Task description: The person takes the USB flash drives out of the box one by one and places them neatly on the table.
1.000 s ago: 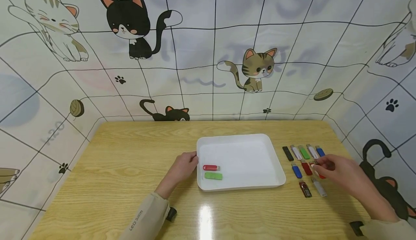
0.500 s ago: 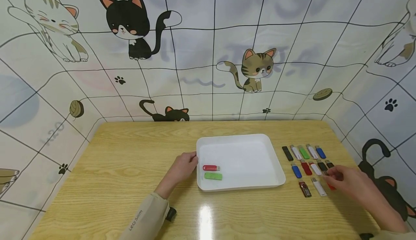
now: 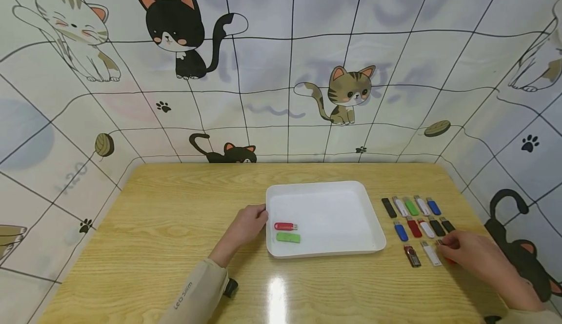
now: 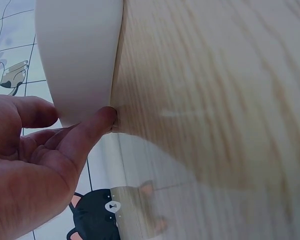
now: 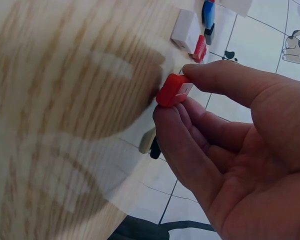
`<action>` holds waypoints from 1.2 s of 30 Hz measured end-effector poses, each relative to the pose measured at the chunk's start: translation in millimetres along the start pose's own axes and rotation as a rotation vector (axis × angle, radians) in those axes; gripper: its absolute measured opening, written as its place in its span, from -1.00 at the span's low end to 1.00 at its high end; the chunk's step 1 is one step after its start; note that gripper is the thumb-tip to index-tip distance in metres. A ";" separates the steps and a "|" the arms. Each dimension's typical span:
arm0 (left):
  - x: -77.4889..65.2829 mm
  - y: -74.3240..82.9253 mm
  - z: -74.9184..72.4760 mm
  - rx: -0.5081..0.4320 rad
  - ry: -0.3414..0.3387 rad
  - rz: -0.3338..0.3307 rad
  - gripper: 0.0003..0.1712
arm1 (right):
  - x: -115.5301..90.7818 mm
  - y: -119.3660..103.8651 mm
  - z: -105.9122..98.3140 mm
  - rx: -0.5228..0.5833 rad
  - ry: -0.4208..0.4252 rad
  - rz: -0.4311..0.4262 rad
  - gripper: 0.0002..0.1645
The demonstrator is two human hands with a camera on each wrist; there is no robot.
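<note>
At the left end of the white tray [image 3: 329,219], my left hand [image 3: 249,224] grips the tray's side. In the left wrist view, the thumb and fingers of that hand [image 4: 45,150] close on the tray wall [image 4: 80,55]. A red USB stick [image 3: 284,226] and a green USB stick [image 3: 288,237] lie inside, near the left wall. To the right, my right hand [image 3: 476,255] pinches another red USB stick [image 5: 172,91] low over or on the table, between thumb and fingertips. Beside it lies a white USB stick [image 3: 431,253], the closest in the front row.
Rows of several USB sticks lie right of the tray, including a black one [image 3: 389,207], a blue one [image 3: 401,231], a dark red one [image 3: 413,227] and a brownish one [image 3: 411,255]. Wooden tabletop [image 3: 175,207] extends left. Cat-patterned cloth [image 3: 263,70] stands behind.
My right hand has moved right and toward the front with the red USB stick, uncovering sticks in the middle row. The left hand and tray have stayed in place.
</note>
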State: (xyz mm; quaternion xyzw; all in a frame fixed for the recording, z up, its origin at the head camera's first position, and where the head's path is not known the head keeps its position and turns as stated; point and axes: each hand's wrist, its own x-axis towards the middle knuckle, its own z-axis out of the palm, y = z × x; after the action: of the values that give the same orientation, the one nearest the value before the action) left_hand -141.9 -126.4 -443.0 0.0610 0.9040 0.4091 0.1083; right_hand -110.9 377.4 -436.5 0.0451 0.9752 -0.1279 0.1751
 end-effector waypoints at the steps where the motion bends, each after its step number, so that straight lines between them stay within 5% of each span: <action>1: 0.1 0.1 -0.2 0.000 0.000 0.004 -0.64 | 0.1 -0.3 0.1 -0.004 -0.009 0.004 -0.41; 15: -1.1 -1.0 -1.6 -0.020 -0.009 0.013 -0.64 | 0.0 -5.1 -1.2 -0.013 -0.041 0.013 -0.39; 21: -1.2 -2.1 -1.9 -0.015 -0.005 0.012 -0.64 | -2.8 -13.3 -11.7 -0.017 0.086 -0.030 -0.38; 28: -1.0 -2.1 -1.5 -0.012 -0.010 0.007 -0.62 | -14.9 -61.4 -27.8 0.016 0.248 -0.196 -0.45; 36: -0.5 -1.0 -2.1 -0.008 -0.009 0.012 -0.63 | -17.2 -129.3 -27.9 0.113 0.295 -0.408 -0.59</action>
State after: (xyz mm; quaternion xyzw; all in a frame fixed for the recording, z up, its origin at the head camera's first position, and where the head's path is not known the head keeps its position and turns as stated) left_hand -141.9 -128.7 -442.3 0.0680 0.9015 0.4130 0.1103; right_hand -121.1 259.5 -374.9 -0.1249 0.9704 -0.2069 -0.0014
